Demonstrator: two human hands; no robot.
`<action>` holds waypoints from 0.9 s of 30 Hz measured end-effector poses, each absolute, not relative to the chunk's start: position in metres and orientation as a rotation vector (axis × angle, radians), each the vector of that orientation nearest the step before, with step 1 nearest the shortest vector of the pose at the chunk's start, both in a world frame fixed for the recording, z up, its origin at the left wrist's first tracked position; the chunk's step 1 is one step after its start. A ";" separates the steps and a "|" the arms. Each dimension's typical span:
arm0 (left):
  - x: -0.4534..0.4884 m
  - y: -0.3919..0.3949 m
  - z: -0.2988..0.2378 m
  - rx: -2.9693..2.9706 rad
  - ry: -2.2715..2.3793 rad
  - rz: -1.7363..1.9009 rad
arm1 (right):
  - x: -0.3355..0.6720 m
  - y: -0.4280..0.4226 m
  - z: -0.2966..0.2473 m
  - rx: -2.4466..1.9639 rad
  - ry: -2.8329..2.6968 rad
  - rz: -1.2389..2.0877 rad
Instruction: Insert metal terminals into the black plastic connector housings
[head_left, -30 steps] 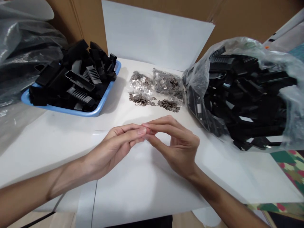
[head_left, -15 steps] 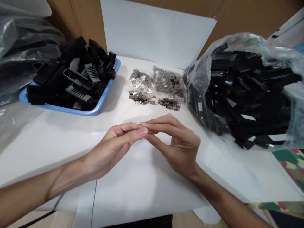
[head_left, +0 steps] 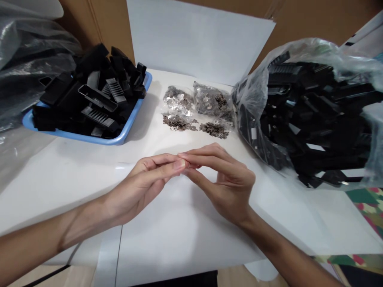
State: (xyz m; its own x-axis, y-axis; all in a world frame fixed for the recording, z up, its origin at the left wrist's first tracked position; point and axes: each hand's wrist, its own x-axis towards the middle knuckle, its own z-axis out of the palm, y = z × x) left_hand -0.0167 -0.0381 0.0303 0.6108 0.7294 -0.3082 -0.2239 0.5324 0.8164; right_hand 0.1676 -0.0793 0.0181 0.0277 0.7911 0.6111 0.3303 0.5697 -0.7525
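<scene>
My left hand (head_left: 143, 183) and my right hand (head_left: 224, 179) meet fingertip to fingertip above the white tabletop (head_left: 167, 247). The left thumb and fingers are pressed together in a pinch. The right fingers and thumb close on the same spot. Whatever may lie between the fingertips is hidden. Beyond the hands lie two loose piles of small metal pieces, a left pile (head_left: 176, 122) and a right pile (head_left: 215, 130). Two clear plastic bags of similar pieces, a left bag (head_left: 178, 97) and a right bag (head_left: 206, 97), sit just behind them.
A blue basket (head_left: 119, 140) heaped with black plastic parts (head_left: 98, 97) stands at the left. At the right is a big clear plastic bag (head_left: 251, 87) full of black parts. Another plastic bag (head_left: 32, 48) fills the far left. A white board (head_left: 197, 40) leans against cardboard behind.
Both hands keep the same pinch at nearly the same place. The view has shifted very slightly; nothing on the table has visibly moved.
</scene>
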 end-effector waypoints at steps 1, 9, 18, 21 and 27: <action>-0.016 -0.038 0.031 0.815 0.705 0.629 | 0.168 -0.079 0.018 -0.974 -1.562 0.459; -0.014 -0.041 0.035 0.761 0.699 0.635 | 0.168 -0.077 0.015 -0.928 -1.586 0.433; -0.010 -0.042 0.041 0.798 0.730 0.812 | 0.155 -0.083 0.020 -0.944 -1.444 0.306; -0.012 -0.042 0.040 0.820 0.724 0.821 | 0.153 -0.085 0.023 -0.945 -1.466 0.237; -0.010 -0.042 0.043 0.860 0.720 0.883 | 0.151 -0.086 0.025 -0.966 -1.492 0.157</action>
